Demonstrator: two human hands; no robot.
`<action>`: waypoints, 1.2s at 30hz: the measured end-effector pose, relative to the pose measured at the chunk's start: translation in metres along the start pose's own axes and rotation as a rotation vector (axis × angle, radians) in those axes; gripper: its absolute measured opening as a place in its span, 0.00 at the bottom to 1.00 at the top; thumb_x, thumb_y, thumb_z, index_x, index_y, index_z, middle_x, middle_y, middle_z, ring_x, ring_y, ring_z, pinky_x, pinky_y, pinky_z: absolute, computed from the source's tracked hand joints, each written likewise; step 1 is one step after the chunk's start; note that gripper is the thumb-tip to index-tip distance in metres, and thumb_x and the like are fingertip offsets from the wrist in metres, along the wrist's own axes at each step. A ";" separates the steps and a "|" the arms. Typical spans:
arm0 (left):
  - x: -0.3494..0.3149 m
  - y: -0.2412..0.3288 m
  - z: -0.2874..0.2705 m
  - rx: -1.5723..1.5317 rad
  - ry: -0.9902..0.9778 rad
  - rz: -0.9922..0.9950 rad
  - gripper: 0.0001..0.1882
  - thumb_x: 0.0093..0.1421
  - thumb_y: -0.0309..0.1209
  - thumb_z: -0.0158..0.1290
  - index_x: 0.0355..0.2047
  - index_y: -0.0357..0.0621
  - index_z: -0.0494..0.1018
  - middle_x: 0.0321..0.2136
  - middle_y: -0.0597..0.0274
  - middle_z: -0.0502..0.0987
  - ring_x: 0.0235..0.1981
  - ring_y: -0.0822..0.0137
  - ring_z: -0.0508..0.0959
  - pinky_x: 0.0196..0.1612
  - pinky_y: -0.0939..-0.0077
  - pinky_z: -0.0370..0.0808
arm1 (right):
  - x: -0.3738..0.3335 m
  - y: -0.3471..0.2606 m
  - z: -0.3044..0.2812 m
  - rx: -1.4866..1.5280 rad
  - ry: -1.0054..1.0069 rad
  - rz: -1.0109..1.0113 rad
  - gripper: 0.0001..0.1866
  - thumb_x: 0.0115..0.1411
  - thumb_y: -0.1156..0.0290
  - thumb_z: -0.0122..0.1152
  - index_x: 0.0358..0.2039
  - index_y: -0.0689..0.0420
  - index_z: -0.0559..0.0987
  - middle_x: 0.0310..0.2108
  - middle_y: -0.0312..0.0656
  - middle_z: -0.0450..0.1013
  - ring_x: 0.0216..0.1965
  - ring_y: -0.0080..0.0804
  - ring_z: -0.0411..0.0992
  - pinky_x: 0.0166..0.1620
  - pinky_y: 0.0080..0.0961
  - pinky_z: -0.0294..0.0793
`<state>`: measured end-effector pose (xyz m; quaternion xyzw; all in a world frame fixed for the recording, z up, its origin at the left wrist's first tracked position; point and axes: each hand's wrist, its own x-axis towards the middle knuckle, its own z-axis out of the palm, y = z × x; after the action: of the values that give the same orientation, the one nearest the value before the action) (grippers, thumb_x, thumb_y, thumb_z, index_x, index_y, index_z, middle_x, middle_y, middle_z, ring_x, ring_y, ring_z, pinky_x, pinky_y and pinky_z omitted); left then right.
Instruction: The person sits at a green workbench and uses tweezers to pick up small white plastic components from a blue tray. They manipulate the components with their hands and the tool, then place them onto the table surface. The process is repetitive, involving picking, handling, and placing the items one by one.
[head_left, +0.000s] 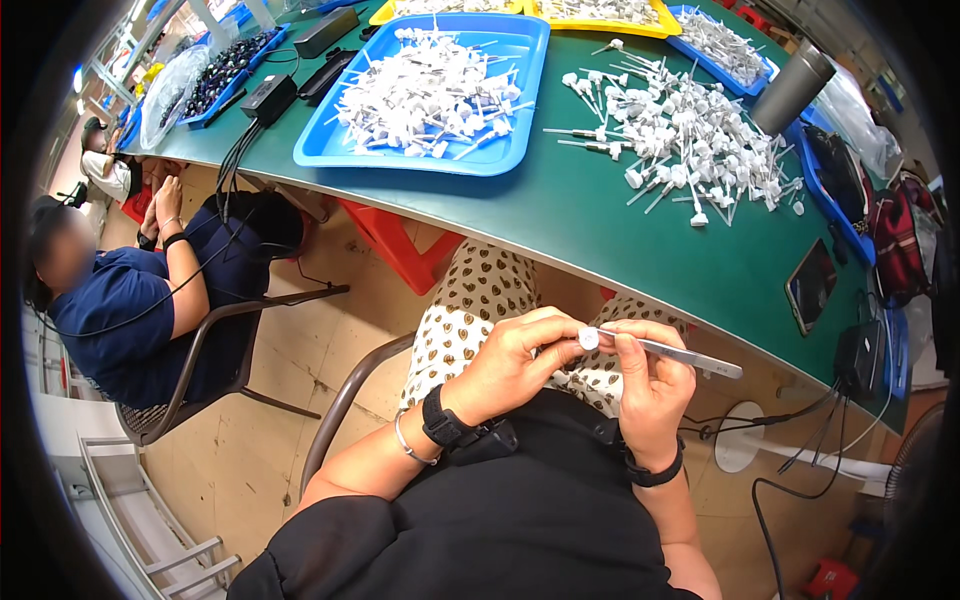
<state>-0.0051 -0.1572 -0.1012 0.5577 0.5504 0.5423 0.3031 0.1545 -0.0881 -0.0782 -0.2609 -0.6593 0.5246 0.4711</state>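
Observation:
Over my lap, below the table's front edge, my left hand pinches a small white round plastic part between thumb and fingers. My right hand grips metal tweezers, whose wide end sticks out to the right. The tweezers' tips meet the white part or lie right beside it; the fingers hide the exact contact. Ahead on the green table, a loose pile of white parts with thin stems lies to the right. A blue tray heaped with similar parts stands left of it.
Yellow trays stand at the back. Toward the right are a grey metal cylinder, a phone and a black box with cables. Black adapters sit on the left. A co-worker sits at far left.

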 end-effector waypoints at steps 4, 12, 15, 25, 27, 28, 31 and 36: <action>0.000 0.002 -0.001 0.005 -0.006 -0.007 0.08 0.62 0.21 0.59 0.43 0.37 0.80 0.35 0.59 0.81 0.34 0.69 0.81 0.35 0.76 0.77 | 0.000 0.001 -0.001 -0.022 -0.008 -0.001 0.05 0.66 0.81 0.59 0.41 0.68 0.77 0.37 0.46 0.80 0.37 0.29 0.80 0.43 0.23 0.82; -0.001 -0.002 0.000 -0.012 -0.016 -0.006 0.08 0.63 0.20 0.57 0.42 0.37 0.80 0.34 0.59 0.81 0.33 0.69 0.81 0.35 0.77 0.77 | 0.001 0.000 -0.003 -0.016 -0.024 0.008 0.03 0.66 0.81 0.58 0.39 0.68 0.78 0.37 0.45 0.79 0.37 0.29 0.80 0.42 0.23 0.82; -0.002 -0.002 0.000 -0.034 -0.012 -0.016 0.08 0.63 0.20 0.57 0.43 0.36 0.80 0.34 0.59 0.81 0.33 0.69 0.81 0.35 0.77 0.78 | 0.001 -0.001 -0.003 -0.006 -0.026 0.020 0.03 0.66 0.81 0.58 0.39 0.68 0.78 0.37 0.45 0.79 0.37 0.29 0.80 0.43 0.23 0.82; -0.002 -0.003 0.003 -0.031 0.002 0.023 0.09 0.62 0.19 0.58 0.43 0.35 0.80 0.36 0.56 0.81 0.35 0.66 0.82 0.37 0.75 0.80 | 0.004 -0.002 -0.010 -0.309 -0.142 -0.143 0.03 0.64 0.81 0.61 0.38 0.65 0.79 0.36 0.45 0.80 0.33 0.29 0.79 0.36 0.23 0.79; -0.002 -0.005 0.003 -0.011 0.000 0.040 0.09 0.62 0.19 0.58 0.43 0.35 0.80 0.36 0.57 0.81 0.34 0.67 0.82 0.37 0.75 0.79 | 0.007 -0.005 -0.011 -0.363 -0.183 -0.164 0.03 0.64 0.81 0.61 0.38 0.65 0.79 0.36 0.45 0.80 0.33 0.29 0.79 0.37 0.23 0.78; -0.002 -0.007 0.002 -0.007 -0.001 0.047 0.09 0.62 0.19 0.57 0.43 0.35 0.80 0.36 0.57 0.81 0.34 0.67 0.82 0.37 0.75 0.79 | 0.008 -0.006 -0.012 -0.391 -0.201 -0.176 0.03 0.64 0.81 0.61 0.38 0.65 0.79 0.36 0.45 0.80 0.33 0.28 0.79 0.37 0.23 0.78; -0.002 -0.008 0.002 -0.045 -0.006 0.019 0.09 0.63 0.19 0.57 0.43 0.35 0.80 0.35 0.58 0.81 0.33 0.68 0.81 0.36 0.76 0.79 | 0.004 0.002 -0.010 -0.181 -0.111 -0.040 0.04 0.64 0.81 0.61 0.39 0.65 0.79 0.37 0.44 0.80 0.33 0.28 0.79 0.37 0.23 0.79; 0.000 -0.010 0.001 -0.045 -0.022 0.012 0.09 0.63 0.19 0.57 0.44 0.35 0.80 0.34 0.59 0.80 0.32 0.70 0.81 0.35 0.77 0.78 | 0.003 -0.005 -0.007 -0.011 -0.019 0.046 0.04 0.64 0.80 0.62 0.40 0.65 0.80 0.38 0.43 0.79 0.35 0.26 0.78 0.38 0.22 0.77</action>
<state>-0.0066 -0.1551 -0.1112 0.5598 0.5314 0.5504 0.3184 0.1603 -0.0836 -0.0726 -0.2736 -0.6606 0.5340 0.4512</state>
